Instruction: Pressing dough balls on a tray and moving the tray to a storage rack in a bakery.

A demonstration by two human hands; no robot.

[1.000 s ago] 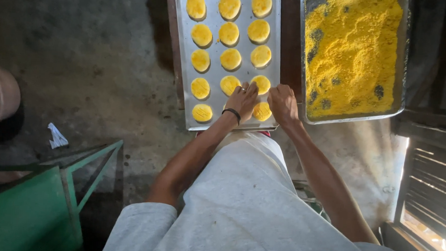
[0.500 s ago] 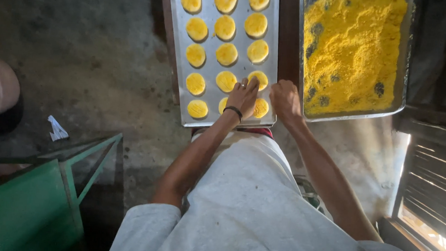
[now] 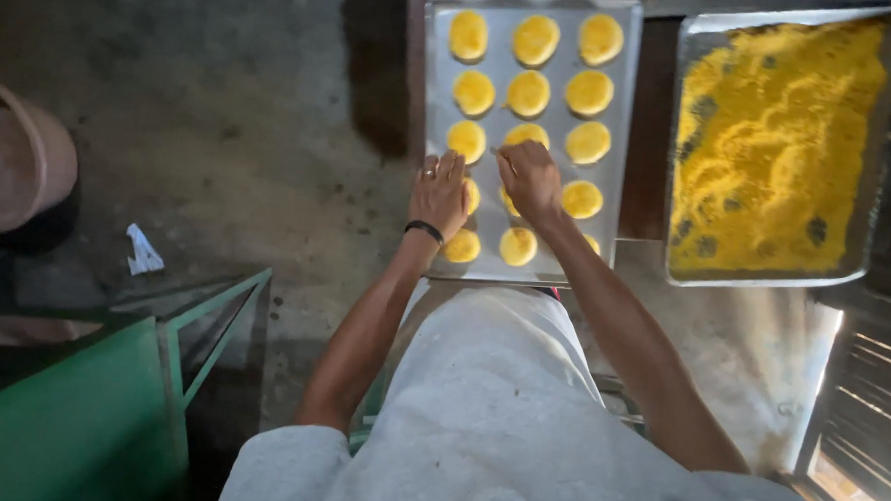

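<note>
A metal baking tray [image 3: 622, 118] lies ahead of me, carrying rows of round yellow dough discs [image 3: 535, 40]. My left hand [image 3: 440, 192] rests palm down on the tray's left column, over one disc, with a dark band on the wrist. My right hand [image 3: 529, 179] sits just beside it on the middle column, fingers curled over a disc [image 3: 527, 136]. Whether either hand grips a disc is hidden by the fingers. More discs [image 3: 517, 246] lie near the tray's front edge below both hands.
A second metal tray [image 3: 876, 149] at the right holds loose yellow crumbly meal. A green metal frame [image 3: 191, 340] stands at the lower left, a brown round tub [image 3: 14, 157] at the far left, a scrap of white paper [image 3: 143, 251] on the concrete floor.
Both hands have shifted left across the tray, from the right and middle columns near the front to the left and middle columns, one row farther up.
</note>
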